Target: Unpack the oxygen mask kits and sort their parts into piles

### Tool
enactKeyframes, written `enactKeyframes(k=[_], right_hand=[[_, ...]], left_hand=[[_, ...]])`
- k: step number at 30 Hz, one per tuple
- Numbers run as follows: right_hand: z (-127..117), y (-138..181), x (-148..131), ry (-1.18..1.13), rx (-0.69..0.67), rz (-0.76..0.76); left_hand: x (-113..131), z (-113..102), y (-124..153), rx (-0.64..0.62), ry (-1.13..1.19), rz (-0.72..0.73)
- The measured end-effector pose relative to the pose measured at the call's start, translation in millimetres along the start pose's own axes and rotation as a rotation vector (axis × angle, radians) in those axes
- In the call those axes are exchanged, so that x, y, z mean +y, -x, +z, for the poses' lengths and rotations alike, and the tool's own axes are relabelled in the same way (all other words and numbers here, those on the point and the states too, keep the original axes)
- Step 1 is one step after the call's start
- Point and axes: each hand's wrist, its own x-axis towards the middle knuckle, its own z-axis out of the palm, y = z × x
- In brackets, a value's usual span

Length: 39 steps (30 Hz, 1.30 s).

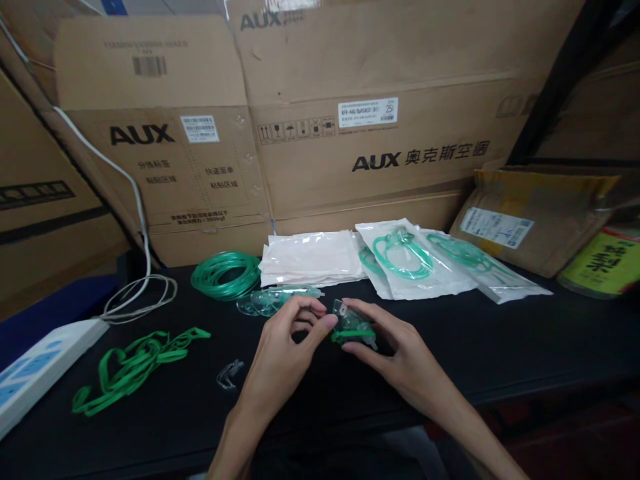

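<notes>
Over the black table (525, 347) my right hand (395, 353) is closed around a small clear-and-green plastic mask part (353, 325). My left hand (285, 347) meets it from the left, thumb and fingers pinched at its near end. Just behind the hands lies a clear green-tinted mask (273, 298). A coil of green tubing (226, 275) rests behind that, to the left. Loose green elastic straps (135, 363) lie at the front left, and a small clear clip (230, 373) sits left of my left wrist.
A stack of white pouches (313, 259) and sealed pouches with green tubing (415, 260) lie at the back. Cardboard boxes (350, 120) wall the rear. A white power strip (35, 370) with its cable (140, 293) sits left; a padded envelope (530, 220) and green-yellow container (605, 260) stand right.
</notes>
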Motion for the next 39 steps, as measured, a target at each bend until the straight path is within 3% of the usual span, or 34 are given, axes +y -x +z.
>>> enactKeyframes(k=[6, 13, 20, 24, 28, 32, 34, 36, 39], right_hand=[[-0.7, 0.8, -0.7, -0.152, -0.013, 0.095], [-0.7, -1.0, -7.2, 0.039, -0.122, -0.057], [-0.3, -0.7, -10.2, 0.126, -0.113, -0.095], [-1.7, -2.7, -12.4, 0.157, -0.069, -0.09], [-2.7, -5.4, -8.0, 0.218, 0.088, -0.037], [-7.5, -5.5, 1.8, 0.245, 0.291, 0.12], [-9.5, -4.5, 4.8, 0.201, 0.328, 0.203], [-9.1, -3.5, 4.9, 0.144, 0.291, 0.208], [-4.8, -2.2, 1.3, 0.094, 0.24, 0.076]], left_hand=[[3.8, -1.1, 1.4, -0.187, -0.176, 0.08], [2.0, 4.4, 2.9, -0.284, -0.232, 0.119], [6.6, 0.9, 4.4, -0.317, -0.315, 0.155], [15.6, -13.7, 7.1, -0.304, -0.375, 0.153], [21.1, -33.8, 8.7, -0.277, -0.437, 0.098], [20.0, -55.1, 8.5, -0.197, -0.462, 0.055], [19.5, -61.5, 8.0, -0.15, -0.445, 0.042], [20.0, -59.7, 7.5, -0.109, -0.417, 0.033], [21.4, -38.8, 6.8, -0.109, -0.393, 0.026]])
